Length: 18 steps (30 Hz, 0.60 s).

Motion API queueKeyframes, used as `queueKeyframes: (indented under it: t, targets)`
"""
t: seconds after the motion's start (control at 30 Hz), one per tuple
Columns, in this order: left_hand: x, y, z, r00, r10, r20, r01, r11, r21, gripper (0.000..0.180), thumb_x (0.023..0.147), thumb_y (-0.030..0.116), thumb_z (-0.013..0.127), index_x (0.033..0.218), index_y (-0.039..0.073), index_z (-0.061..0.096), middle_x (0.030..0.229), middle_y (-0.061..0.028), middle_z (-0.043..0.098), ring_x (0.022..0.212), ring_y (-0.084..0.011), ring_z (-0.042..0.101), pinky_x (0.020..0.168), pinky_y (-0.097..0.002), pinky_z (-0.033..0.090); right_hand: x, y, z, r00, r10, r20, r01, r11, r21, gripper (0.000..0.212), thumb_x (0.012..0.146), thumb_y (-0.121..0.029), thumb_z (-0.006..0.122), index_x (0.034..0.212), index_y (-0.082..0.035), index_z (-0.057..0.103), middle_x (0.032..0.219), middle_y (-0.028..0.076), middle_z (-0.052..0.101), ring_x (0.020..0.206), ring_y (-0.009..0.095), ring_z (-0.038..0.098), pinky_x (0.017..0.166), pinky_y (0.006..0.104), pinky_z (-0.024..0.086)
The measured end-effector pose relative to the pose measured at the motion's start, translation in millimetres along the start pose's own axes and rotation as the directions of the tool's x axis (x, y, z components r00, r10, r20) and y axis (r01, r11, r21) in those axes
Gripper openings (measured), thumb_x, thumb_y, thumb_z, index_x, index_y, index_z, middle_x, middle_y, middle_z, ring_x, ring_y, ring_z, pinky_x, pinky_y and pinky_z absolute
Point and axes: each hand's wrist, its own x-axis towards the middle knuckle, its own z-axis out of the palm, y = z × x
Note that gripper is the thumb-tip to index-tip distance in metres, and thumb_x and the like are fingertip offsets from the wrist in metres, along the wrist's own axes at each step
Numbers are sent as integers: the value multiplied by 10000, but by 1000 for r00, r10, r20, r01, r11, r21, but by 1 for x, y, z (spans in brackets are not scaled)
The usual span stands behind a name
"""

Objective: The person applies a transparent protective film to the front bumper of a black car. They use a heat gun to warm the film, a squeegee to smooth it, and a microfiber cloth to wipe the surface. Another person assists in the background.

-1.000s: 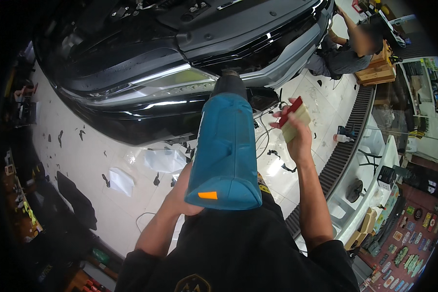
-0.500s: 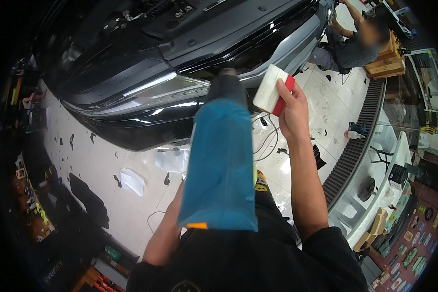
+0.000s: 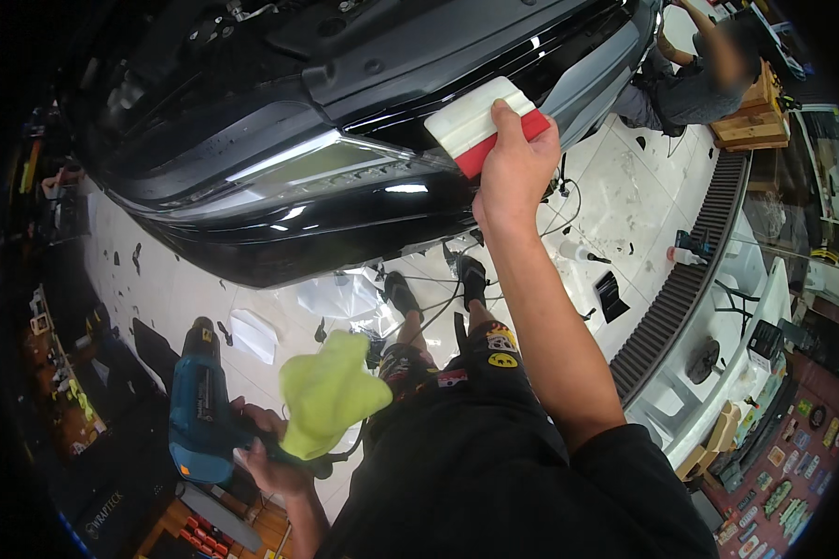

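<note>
Teal-and-black pistol-shaped plastic heat gun [image 3: 200, 405] now sits low left in left hand [image 3: 275, 456], off body midline. Lime-green fabric cloth [image 3: 331, 396] now shows beside it. Right hand [image 3: 522, 168] now has flat white-and-red squeegee [image 3: 480, 121] further forward.

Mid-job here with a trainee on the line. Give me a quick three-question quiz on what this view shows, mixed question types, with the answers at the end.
1. Multiple choice: the squeegee is
A) blue and black
B) red and white
C) green and grey

2. True or false: the right hand holds the gun.

3. Fill in the blank: in the picture, the cloth is to the ___ of the gun's blue body.

Key:
1. B
2. False; the left hand holds it.
3. right
</note>
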Motion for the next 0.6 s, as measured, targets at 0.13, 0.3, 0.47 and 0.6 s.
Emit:
queueKeyframes:
  t: [0.13,0.3,0.47,0.6]
  targets:
    - [3,3,-4,1000,-8,-27,8,1000,13,660,858,228,567,1415,-74,381,975,-89,495,742,-126,450,665,-259,370,-2,3,3,1000,-26,-10,25,999,-39,230,965,-107,658,1099,30,530,1034,133,643,888,181,658,796,328,556]
    - [5,0,7,1000,12,15,-12,1000,21,648,856,209,576,1408,-76,391,958,-94,493,706,-126,455,617,-266,376,-1,18,12,984,-123,-132,110,989,-98,243,1001,-173,637,1080,37,543,979,116,657,853,171,655,774,326,546]
    - [14,0,16,999,3,53,0,998,-56,638,838,160,569,1405,-74,392,953,-97,494,674,-128,468,571,-268,389,3,20,7,981,-171,-89,144,957,-250,276,1033,-232,607,1062,40,575,957,96,668,857,154,644,793,324,528]
    - [14,4,18,996,8,92,0,996,-87,635,824,158,574,1393,-65,403,946,-96,491,667,-134,469,557,-273,391,-18,11,-2,993,-50,-107,39,994,-100,253,1025,-206,612,1091,35,576,989,97,667,863,156,647,790,317,529]
